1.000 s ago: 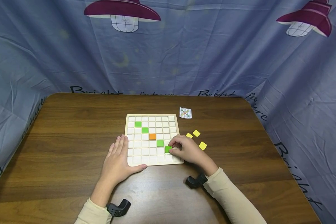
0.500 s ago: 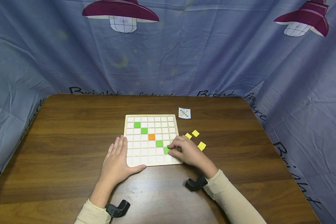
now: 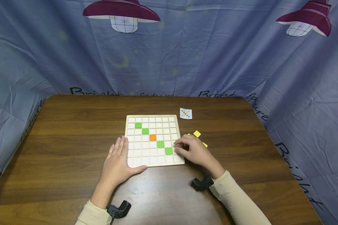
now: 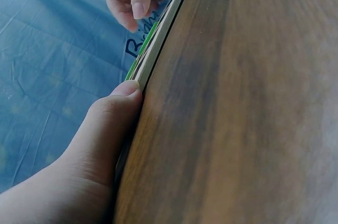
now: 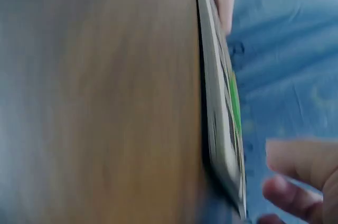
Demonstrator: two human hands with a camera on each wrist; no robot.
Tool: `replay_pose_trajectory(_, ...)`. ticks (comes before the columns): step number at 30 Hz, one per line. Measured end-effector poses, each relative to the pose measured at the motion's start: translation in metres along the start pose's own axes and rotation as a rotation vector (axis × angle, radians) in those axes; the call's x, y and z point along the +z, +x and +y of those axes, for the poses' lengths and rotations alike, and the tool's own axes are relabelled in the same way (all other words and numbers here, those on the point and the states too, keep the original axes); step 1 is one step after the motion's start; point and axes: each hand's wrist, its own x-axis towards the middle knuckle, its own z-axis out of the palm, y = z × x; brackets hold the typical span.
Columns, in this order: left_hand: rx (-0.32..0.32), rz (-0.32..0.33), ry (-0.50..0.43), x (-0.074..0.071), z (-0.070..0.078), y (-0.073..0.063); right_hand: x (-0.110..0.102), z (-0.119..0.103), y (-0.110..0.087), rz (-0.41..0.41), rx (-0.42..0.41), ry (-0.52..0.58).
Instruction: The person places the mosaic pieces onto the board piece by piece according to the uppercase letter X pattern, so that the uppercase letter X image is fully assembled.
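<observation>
Green tile (image 3: pixel 168 151) on board (image 3: pixel 145 152) looks placed, just left of the empty, narrowly parted fingers of right hand (image 3: pixel 195 151), left hand (image 3: pixel 116 162) bracing straight-fingered; next likely calls for 1 yellow tile (image 3: pixel 197 133) past right fingers.

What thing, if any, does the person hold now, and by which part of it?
Nothing: the right grip looks empty, and the left grip only rests against the left and near edges of the board.
</observation>
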Motion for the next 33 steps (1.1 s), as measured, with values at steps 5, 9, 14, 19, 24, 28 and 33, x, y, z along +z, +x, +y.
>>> replay_pose_trajectory(5, 0.001, 0.0, -0.002, 0.0, 0.0, 0.0, -0.02, 0.02, 0.002, 0.094, 0.235, -0.158)
replay_pose_trajectory(9, 0.004, 0.001, -0.002, 0.001, 0.0, 0.0, -0.032, 0.034, 0.001, 0.102, 0.376, -0.261)
replay_pose_trajectory(14, 0.001, -0.015, -0.001, 0.001, 0.0, 0.0, -0.037, 0.044, 0.0, 0.064, 0.449, -0.305)
replay_pose_trajectory(19, 0.0, -0.015, 0.002, 0.001, -0.001, 0.001, -0.038, 0.049, 0.002, 0.019, 0.456, -0.269)
replay_pose_trajectory(24, -0.004, -0.017, 0.0, 0.0, -0.001, 0.001, -0.037, 0.049, 0.006, 0.019, 0.482, -0.175)
replay_pose_trajectory(28, -0.007, -0.023, 0.002, 0.001, -0.001, 0.001, -0.036, 0.046, 0.013, 0.047, 0.498, -0.085)
replay_pose_trajectory(33, -0.006, -0.024, 0.007, 0.001, -0.001, 0.001, -0.036, 0.038, 0.031, 0.08, 0.485, 0.006)
